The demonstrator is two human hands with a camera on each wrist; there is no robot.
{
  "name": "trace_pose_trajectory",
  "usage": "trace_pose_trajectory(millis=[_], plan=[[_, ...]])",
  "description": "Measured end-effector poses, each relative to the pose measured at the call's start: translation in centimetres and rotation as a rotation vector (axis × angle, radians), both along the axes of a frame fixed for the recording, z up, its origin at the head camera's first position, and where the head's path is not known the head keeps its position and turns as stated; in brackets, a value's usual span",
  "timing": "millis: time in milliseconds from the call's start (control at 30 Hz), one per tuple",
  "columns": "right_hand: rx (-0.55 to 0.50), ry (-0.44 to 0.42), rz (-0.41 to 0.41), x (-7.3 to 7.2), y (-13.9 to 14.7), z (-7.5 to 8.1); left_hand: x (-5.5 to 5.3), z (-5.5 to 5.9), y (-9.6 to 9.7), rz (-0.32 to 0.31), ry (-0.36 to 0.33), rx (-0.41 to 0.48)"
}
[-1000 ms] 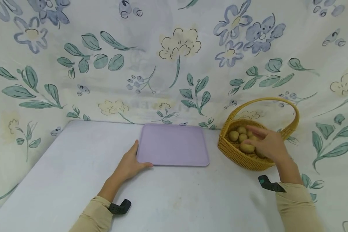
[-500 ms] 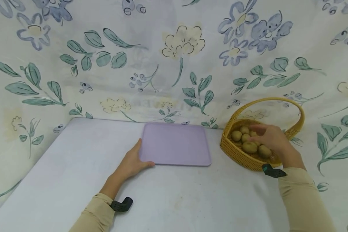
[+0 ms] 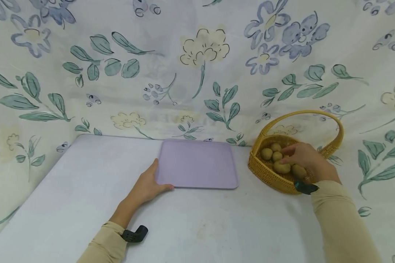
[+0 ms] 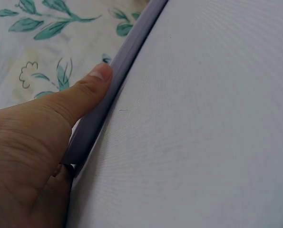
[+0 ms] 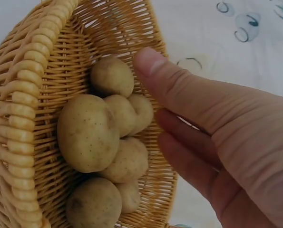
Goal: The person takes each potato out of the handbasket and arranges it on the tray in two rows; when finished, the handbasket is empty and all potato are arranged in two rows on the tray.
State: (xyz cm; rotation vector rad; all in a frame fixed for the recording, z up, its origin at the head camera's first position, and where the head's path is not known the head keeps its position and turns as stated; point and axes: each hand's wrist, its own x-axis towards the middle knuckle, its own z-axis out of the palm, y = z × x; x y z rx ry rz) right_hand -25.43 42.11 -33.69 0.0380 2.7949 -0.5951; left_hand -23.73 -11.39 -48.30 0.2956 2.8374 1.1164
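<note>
A pale purple tray [image 3: 197,164] lies flat against the back of the table. My left hand [image 3: 147,185] spans its near left corner, fingers at the left side and thumb along the front rim; the left wrist view shows the straight thumb [image 4: 91,90] against that rim. Over at the right, several potatoes [image 5: 87,133] lie inside a woven basket [image 3: 270,178]. My right hand [image 3: 306,159] reaches in over them from the right. Seen from the right wrist, its thumb [image 5: 165,78] and fingers are spread apart beside the potatoes, with none between them.
The basket's tall arched handle [image 3: 301,112] rises over the potatoes, behind my right hand. A floral cloth [image 3: 171,73] hangs directly behind the white table [image 3: 197,223], tray and basket.
My right hand has lowered slightly toward the potatoes, its thumb and fingers drawing closer together, and its forearm has swung forward. My left hand stays at the tray's corner.
</note>
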Motion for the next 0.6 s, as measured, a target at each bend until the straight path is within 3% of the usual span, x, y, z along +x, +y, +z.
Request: trace_pose_trajectory(millis=[233,433,600], plan=[[-0.016,-0.045,0.011,-0.7,0.4,-1.0,0.2,-0.1,0.0,-0.004,-0.007,0.008],[0.006,0.004,0.054,-1.5,0.8,-2.3,0.3,0.1,0.0,0.003,0.003,0.008],[-0.026,-0.042,-0.003,-1.3,0.8,-3.1,0.3,0.1,-0.1,0.0,0.011,0.009]])
